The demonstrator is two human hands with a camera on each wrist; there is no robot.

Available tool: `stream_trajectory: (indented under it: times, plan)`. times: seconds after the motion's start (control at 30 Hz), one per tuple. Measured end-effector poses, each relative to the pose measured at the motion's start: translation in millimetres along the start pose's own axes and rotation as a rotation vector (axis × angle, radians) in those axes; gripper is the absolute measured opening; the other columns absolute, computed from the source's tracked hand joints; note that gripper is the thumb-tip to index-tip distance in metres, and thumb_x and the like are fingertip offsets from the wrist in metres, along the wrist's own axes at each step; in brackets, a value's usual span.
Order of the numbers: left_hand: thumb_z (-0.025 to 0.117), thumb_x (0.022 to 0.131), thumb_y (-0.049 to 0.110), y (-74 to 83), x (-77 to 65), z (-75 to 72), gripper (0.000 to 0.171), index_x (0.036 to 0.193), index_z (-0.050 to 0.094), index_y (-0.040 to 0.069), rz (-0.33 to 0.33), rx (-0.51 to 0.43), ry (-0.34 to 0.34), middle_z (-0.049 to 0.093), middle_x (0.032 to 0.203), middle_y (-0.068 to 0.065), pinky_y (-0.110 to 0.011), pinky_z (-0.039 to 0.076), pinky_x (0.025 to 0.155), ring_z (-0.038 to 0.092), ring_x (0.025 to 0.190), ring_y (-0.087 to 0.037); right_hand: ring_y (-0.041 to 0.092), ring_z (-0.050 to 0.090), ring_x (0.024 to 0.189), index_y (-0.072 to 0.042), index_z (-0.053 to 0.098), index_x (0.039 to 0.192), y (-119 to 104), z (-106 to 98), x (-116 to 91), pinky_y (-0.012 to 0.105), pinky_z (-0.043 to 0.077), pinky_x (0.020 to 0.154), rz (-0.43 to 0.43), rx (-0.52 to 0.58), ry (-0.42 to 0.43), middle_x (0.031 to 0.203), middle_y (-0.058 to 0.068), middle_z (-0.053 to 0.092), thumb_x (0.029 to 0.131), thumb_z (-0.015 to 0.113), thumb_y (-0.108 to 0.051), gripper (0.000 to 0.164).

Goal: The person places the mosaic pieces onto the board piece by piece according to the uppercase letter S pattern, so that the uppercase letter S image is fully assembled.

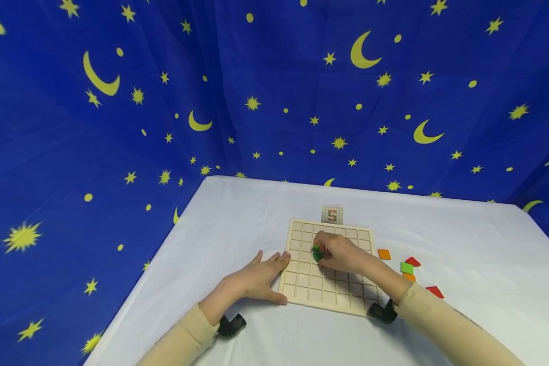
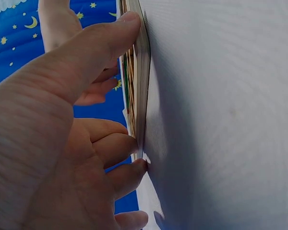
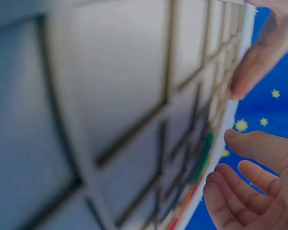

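Green tile [image 1: 317,252], small, thin, likely light and stiff, is pinched at its edges by the right hand [image 1: 343,253] over the wooden grid board [image 1: 302,284]; the board's left edge is steadied by the flat, straight-fingered left hand [image 1: 256,279].

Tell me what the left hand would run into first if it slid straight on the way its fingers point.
The left hand lies flat with fingertips already at the left edge of the wooden grid board, so the board comes first. Beyond it sits the right hand with a green piece.
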State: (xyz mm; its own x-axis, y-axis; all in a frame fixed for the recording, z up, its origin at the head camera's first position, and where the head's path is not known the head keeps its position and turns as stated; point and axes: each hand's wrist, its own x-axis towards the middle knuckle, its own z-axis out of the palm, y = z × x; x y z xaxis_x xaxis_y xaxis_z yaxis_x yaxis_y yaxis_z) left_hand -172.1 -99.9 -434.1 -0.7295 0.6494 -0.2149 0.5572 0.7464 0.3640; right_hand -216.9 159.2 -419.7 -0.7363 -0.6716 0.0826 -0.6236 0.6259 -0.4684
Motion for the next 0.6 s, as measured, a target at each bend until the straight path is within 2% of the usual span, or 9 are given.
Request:
stream_trajectory:
  times: [0.2, 0.33, 0.6]
  plan:
    - [0.07, 0.076, 0.056, -0.2, 0.2, 2.5, 0.102, 0.149, 0.023, 0.003, 0.01, 0.009, 0.01, 0.02, 0.154, -0.01, -0.055, 0.008, 0.11, 0.02, 0.14, -0.025, 0.02, 0.061, 0.077, -0.002, 0.054, 0.113, -3, -18, -6, 0.028, 0.05, 0.066, 0.004, 0.049, 0.038, 0.093, 0.009, 0.062, 0.081, 0.073, -0.008, 0.037]
    - [0.07, 0.076, 0.056, -0.6, 0.1, 3.8, 0.102, 0.149, 0.022, 0.003, 0.012, 0.009, 0.011, 0.02, 0.154, -0.01, -0.055, 0.007, 0.11, 0.019, 0.14, -0.025, 0.021, 0.061, 0.079, 0.0, 0.053, 0.115, -2, -29, -14, 0.03, 0.05, 0.066, 0.027, 0.041, 0.063, 0.095, 0.011, 0.063, 0.082, 0.073, -0.011, 0.04]
    - [0.071, 0.076, 0.056, 0.4, 0.0, 3.8, 0.103, 0.149, 0.023, 0.003, 0.006, 0.003, 0.014, 0.02, 0.154, -0.01, -0.055, 0.007, 0.11, 0.02, 0.14, -0.026, 0.02, 0.061, 0.08, -0.003, 0.052, 0.113, 15, -52, -40, 0.033, 0.053, 0.068, 0.1, 0.055, 0.124, 0.092, 0.008, 0.062, 0.081, 0.074, -0.01, 0.04]
